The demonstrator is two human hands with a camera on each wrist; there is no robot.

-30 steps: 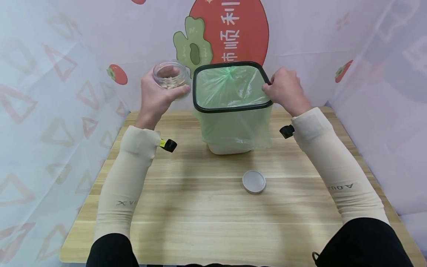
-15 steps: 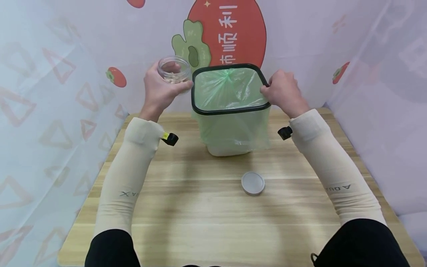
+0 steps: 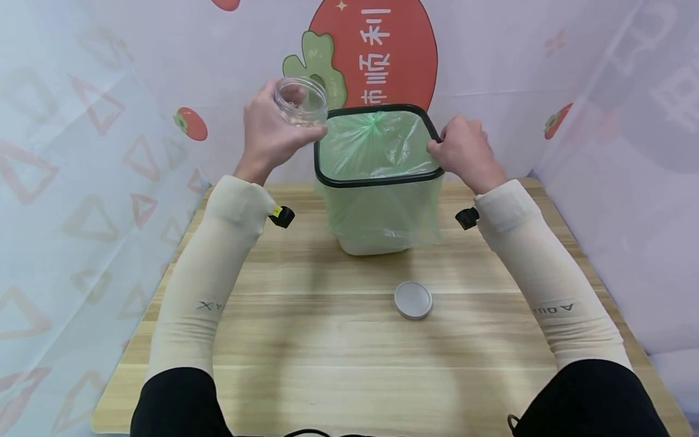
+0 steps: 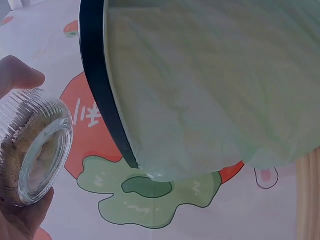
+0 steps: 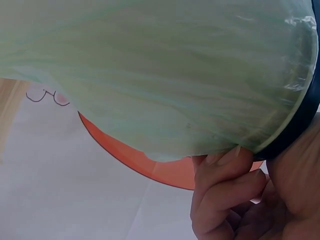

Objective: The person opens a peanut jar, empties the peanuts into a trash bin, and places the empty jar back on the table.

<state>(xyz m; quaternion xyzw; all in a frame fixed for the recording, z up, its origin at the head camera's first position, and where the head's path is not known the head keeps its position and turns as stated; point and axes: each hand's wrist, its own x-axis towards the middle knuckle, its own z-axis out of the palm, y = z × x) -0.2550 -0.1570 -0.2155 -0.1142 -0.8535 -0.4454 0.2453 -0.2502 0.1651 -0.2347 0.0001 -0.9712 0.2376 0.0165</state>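
Printed sheeting (image 3: 491,54) is hung behind and at both sides of a wooden table (image 3: 338,370). Toward its far edge a bin (image 3: 374,247) is set, lined with a green bag (image 3: 382,209) that is folded out over the black rim (image 3: 382,181); whether its base lies quite flat cannot be told. Beside the rim's far left corner, above table height, a glass jar (image 3: 303,109) is held by the left hand (image 3: 271,130), with fingers and thumb curled round it. Its mouth is uncovered and turned up, and pale contents (image 4: 11,162) are seen inside, too small to be named. At the right side the rim is pinched by the right hand (image 3: 466,149), with fingers bent underneath.

By judgement, the step in hand is the bringing of the jar to the bin's opening while the bin is steadied. For the next move, the jar's mouth would need to be carried right, past the rim, and tipped inward. A narrow gap is shown between jar and rim in the left wrist view, so a knock should be guarded against. Far-side room is limited by the sheeting; above the opening, travel is unblocked. A lid (image 3: 413,300) is left lying nearer than the bin, well apart from both hands, with more room offered toward the near edge
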